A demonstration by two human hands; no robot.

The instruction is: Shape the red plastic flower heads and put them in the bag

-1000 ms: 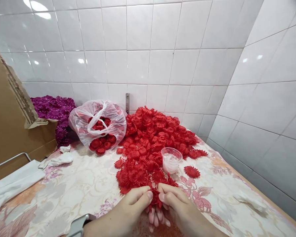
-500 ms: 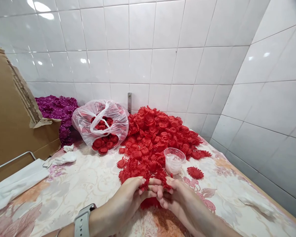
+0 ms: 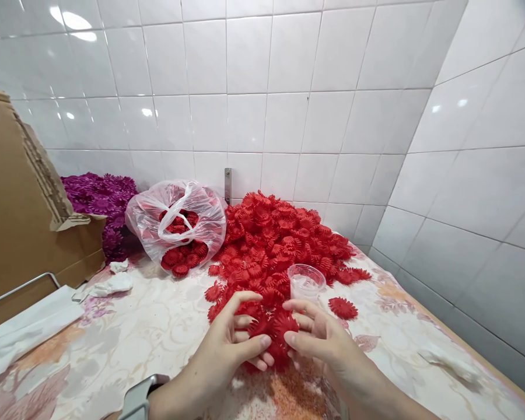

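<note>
My left hand (image 3: 234, 341) is open, with its thumb and fingers curved apart beside the red cloth flowers. Facing it, my right hand (image 3: 321, 341) is also open, its thumb tip and fingertips at the edge of a red flower (image 3: 284, 325). Whether that flower touches the fingers or just lies between the hands, I cannot tell. More red petals show below and behind the fingers. A large heap of red flowers (image 3: 280, 233) rises just beyond. Close behind my right hand stands a clear plastic cup (image 3: 306, 280) with whitish contents, its lower part hidden.
A single red flower (image 3: 343, 308) lies right of the cup. Left of the heap sits a clear plastic bag (image 3: 179, 216) with red flowers, then purple flowers (image 3: 100, 195) and a cardboard box (image 3: 17, 192). Crumpled white tissue (image 3: 450, 364) lies on the floral tablecloth (image 3: 157, 326).
My hands pinched red flower material together a second ago, then cupped with fingers touching. Now they have parted and the fingers have spread, with red flowers between them.
</note>
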